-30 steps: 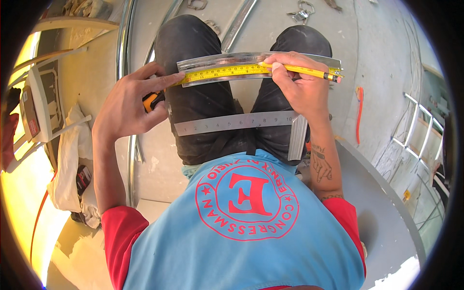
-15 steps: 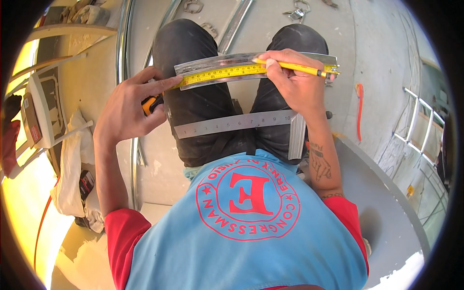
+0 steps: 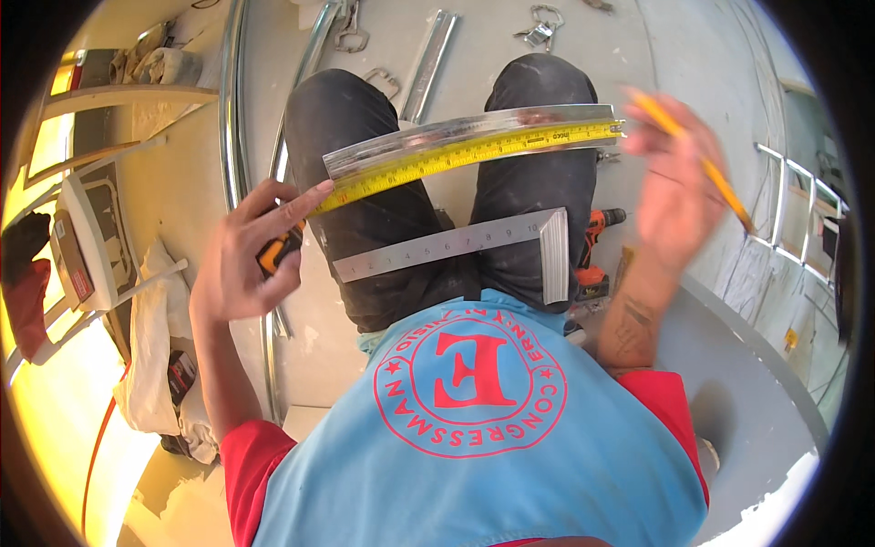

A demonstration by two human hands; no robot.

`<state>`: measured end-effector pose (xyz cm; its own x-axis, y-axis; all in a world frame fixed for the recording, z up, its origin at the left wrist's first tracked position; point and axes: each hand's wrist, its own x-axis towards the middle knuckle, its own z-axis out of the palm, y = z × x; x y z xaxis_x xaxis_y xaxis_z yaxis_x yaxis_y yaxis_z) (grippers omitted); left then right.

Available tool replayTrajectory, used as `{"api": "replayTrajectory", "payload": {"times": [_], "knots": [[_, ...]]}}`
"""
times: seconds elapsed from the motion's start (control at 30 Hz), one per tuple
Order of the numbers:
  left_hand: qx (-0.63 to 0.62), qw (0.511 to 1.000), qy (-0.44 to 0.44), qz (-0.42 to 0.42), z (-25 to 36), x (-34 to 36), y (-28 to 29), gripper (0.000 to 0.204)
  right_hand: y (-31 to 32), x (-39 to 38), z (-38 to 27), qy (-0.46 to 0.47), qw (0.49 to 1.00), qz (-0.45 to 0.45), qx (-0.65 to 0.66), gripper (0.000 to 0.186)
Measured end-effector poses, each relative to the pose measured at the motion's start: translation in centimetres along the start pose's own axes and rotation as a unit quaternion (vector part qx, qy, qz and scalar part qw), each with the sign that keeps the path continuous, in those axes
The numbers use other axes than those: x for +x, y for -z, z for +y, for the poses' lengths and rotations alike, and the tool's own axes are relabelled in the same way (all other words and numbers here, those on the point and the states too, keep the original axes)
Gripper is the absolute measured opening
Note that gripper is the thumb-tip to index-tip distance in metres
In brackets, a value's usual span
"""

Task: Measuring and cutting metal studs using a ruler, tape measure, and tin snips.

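Metal strip (image 3: 474, 137) lies across both knees with the yellow tape (image 3: 465, 153) flat on it, left hand (image 3: 241, 260) gripping the tape case at the strip's left end, right hand (image 3: 670, 187) lifted off pinching a pencil (image 3: 693, 155); keep tape taut, flush to edge.

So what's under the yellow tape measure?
A curved shiny metal strip lies under the yellow tape measure, resting across two dark-trousered knees. The strip's face beneath the tape is covered.
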<state>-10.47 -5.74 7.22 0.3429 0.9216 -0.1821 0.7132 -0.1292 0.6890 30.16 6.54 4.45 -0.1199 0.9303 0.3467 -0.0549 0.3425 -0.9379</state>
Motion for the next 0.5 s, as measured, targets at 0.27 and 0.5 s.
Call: {"api": "replayTrajectory", "payload": {"times": [0.27,0.5], "knots": [[-0.166,0.982,0.041,-0.075,1.9,-4.0,-5.0,0.099,6.9,-0.5,-4.5,0.140,0.982,0.085,-0.094,0.050],[-0.086,0.982,0.091,-0.144,4.4,-6.2,-9.0,0.102,0.1,-4.4,-0.7,-0.169,0.896,-0.339,-0.233,0.019]]}}
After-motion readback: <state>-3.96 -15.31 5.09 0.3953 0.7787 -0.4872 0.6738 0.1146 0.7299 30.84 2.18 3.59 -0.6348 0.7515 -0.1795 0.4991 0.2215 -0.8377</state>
